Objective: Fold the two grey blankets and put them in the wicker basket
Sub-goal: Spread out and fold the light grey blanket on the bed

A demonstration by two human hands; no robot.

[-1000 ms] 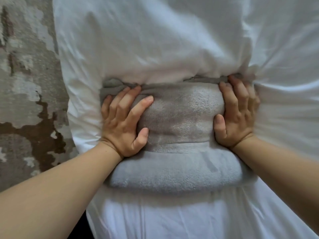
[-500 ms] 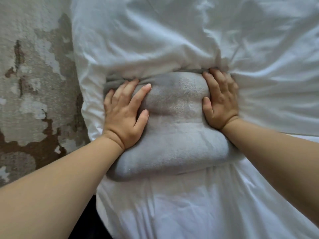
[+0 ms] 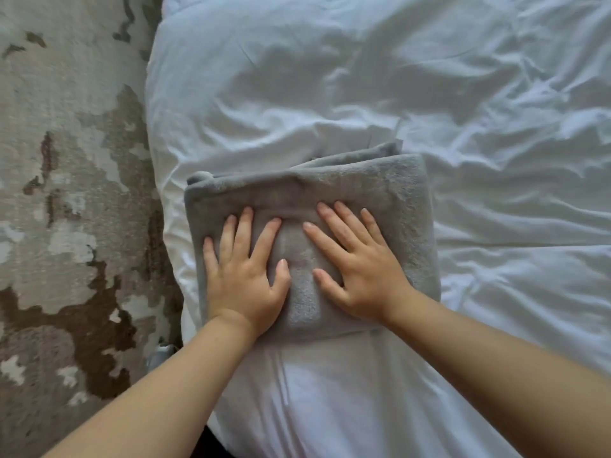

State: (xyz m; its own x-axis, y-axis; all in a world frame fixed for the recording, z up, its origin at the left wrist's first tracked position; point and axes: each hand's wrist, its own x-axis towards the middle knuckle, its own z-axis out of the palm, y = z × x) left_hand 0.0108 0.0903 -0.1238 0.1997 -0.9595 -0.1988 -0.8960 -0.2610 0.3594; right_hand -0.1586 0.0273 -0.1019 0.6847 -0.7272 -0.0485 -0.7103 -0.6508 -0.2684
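Observation:
A grey fleece blanket (image 3: 393, 200) lies folded into a thick rectangle on the white bed. My left hand (image 3: 244, 276) presses flat on its left half, fingers spread and straight. My right hand (image 3: 357, 269) lies flat on the middle-right part, fingers also spread. Both palms rest on top of the fold. A second layer edge shows at the blanket's far side. No wicker basket and no second blanket are in view.
A wrinkled white duvet (image 3: 413, 77) covers the bed across the middle and right. At the left lies a patterned grey, cream and brown rug (image 3: 66, 193) on the floor, along the bed's edge.
The folded blanket has come out from under the white duvet and lies fully on top. Both hands went from gripping its sides to pressing flat on its top.

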